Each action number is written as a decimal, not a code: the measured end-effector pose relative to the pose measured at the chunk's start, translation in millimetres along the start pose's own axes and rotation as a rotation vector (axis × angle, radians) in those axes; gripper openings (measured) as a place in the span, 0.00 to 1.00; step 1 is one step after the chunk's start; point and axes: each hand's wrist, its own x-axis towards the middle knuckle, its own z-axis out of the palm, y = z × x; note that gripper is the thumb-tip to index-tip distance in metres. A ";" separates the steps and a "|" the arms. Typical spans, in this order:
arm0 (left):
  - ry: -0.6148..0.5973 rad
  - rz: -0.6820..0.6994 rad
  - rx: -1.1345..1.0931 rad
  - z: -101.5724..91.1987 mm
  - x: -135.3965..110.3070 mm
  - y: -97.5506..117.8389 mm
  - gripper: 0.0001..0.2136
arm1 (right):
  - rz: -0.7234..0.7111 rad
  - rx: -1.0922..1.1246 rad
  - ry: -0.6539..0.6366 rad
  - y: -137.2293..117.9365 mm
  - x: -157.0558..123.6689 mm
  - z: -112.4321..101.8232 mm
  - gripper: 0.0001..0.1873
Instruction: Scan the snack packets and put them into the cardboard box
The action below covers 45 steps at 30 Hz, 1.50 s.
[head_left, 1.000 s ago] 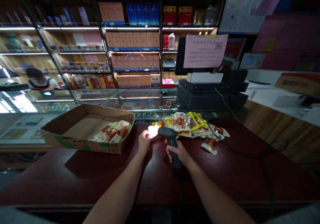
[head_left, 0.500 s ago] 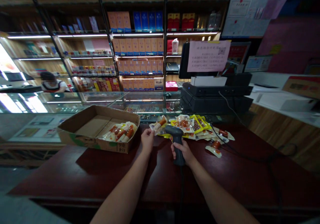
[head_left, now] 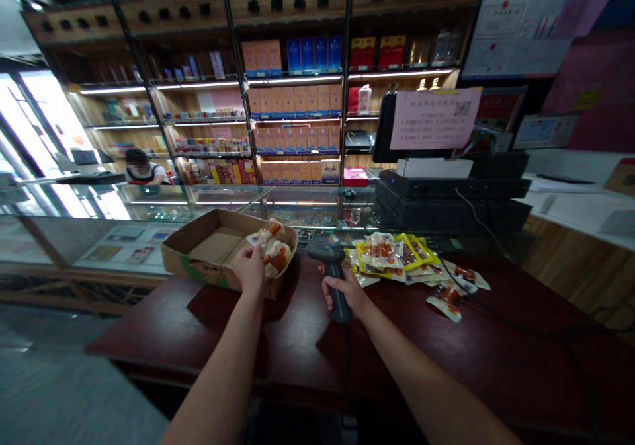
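My left hand pinches a clear sausage snack packet and holds it over the near right corner of an open cardboard box, where more packets lie. My right hand is wrapped round the grip of a black barcode scanner, held upright above the dark red counter, its cord running down toward me. A pile of snack packets, some yellow-edged, lies just right of the scanner.
A black till with a screen and a pink notice stands behind the pile. A glass display case runs along the back. Shelves of boxed goods fill the wall. A person sits far left.
My left hand has carried the packet from in front of the scanner leftward to over the box. The scanner's light has gone off. The view has swung left.
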 end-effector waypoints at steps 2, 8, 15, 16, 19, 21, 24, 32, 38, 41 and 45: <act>0.071 -0.034 0.028 -11.1 10.6 0.5 0.13 | 0.007 0.008 -0.019 4.7 1.0 2.5 0.19; 0.260 0.141 0.099 -22.8 11.8 9.1 0.17 | -0.001 -0.003 0.002 9.7 -4.3 -1.4 0.19; -0.067 0.266 -0.029 15.0 -42.4 17.1 0.13 | -0.017 -0.033 0.120 -1.6 -17.6 -23.1 0.16; -0.145 0.253 -0.051 23.9 -52.1 13.6 0.12 | -0.033 -0.051 0.149 -3.7 -20.2 -29.0 0.14; -0.348 0.224 -0.067 51.2 -83.8 1.4 0.10 | -0.111 -0.114 0.247 -8.9 -29.6 -51.8 0.13; -0.472 0.202 -0.043 68.7 -107.8 -3.4 0.07 | -0.172 -0.107 0.333 -10.9 -37.3 -69.8 0.13; -0.739 0.062 -0.026 94.6 -145.8 -1.8 0.06 | -0.239 -0.046 0.455 -12.1 -48.5 -94.6 0.13; -1.100 -1.017 -0.362 160.9 -209.4 24.6 0.16 | -0.362 -0.055 0.602 -13.9 -55.4 -123.4 0.11; -0.866 -1.140 -0.403 184.4 -218.5 34.0 0.11 | -0.359 -0.040 0.624 -11.1 -53.0 -129.9 0.12; -0.920 -0.815 -0.277 167.7 -203.4 24.3 0.10 | -0.311 -0.027 0.598 -10.2 -52.4 -127.3 0.13; -0.915 -0.229 -0.199 121.9 -158.9 -1.2 0.15 | -0.246 -0.039 0.532 -10.5 -51.8 -119.1 0.14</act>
